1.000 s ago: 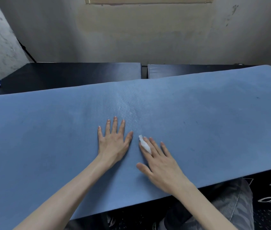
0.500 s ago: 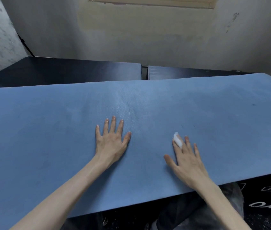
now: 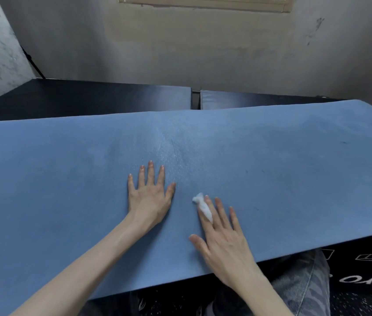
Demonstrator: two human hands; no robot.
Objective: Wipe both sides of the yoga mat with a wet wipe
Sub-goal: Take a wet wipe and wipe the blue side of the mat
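Swept back leftward since half a second ago: right hand (image 3: 223, 238), fingers straight, pressing small crumpled white wet wipe (image 3: 203, 206) flat under them, now just beside left hand (image 3: 149, 195). Left: spread flat, pinning long blue textured foam yoga mat (image 3: 66, 179). Top side mid-wipe, damp sheen near centre; underside likely untouched. Mat across black tabletops (image 3: 93, 99), overhanging near edge. Stained plaster wall (image 3: 203, 53) behind.

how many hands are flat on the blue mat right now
2: the left hand lies spread near the yoga mat's middle; the right hand beside it presses a wet wipe.
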